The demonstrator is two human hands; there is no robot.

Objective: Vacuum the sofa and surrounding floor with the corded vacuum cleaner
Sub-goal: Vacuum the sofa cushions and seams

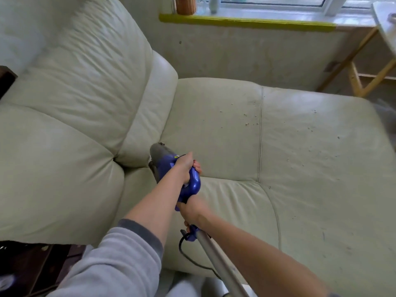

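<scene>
A pale green leather sofa (pixel 225 129) fills most of the view, its seat speckled with crumbs (pixel 248 123) on the right half. The blue and grey vacuum cleaner (pixel 192 185) points into the crease between seat and back cushion (pixel 75 78). My left hand (pixel 185 166) grips the blue handle near the grey body. My right hand (pixel 192 209) holds the vacuum lower down, where the silver tube (pixel 216 254) joins it. A black cord (pixel 188 257) loops from the tube's collar toward the floor. The nozzle end is hidden behind the vacuum's body.
A wooden trestle leg (pixel 355 80) stands at the far right beside the sofa. The windowsill with a yellow-green edge (pixel 246 22) carries a basket and bottles. A dark wooden piece of furniture (pixel 36 269) sits at the lower left.
</scene>
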